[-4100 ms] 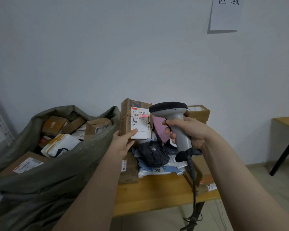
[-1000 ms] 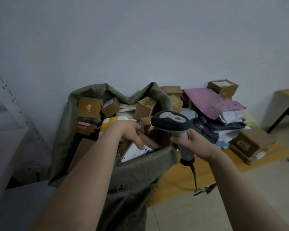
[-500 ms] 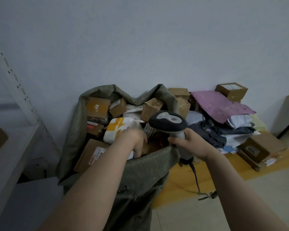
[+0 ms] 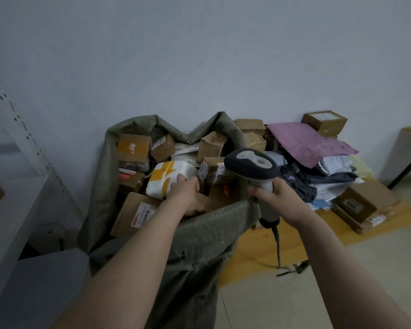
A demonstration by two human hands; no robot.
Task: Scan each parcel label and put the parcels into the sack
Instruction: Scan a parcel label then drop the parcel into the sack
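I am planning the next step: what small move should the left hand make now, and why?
Probably lift the left hand out of the sack toward the table pile: it sits among parcels already inside, while the right hand holds the scanner ready.

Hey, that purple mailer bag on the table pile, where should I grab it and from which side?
Pinch the purple mailer bag at its right corner, which juts free over the pale bags, coming from the front right. It lies flat and floppy, and a cardboard box stands at its far edge, so probably draw it toward you.
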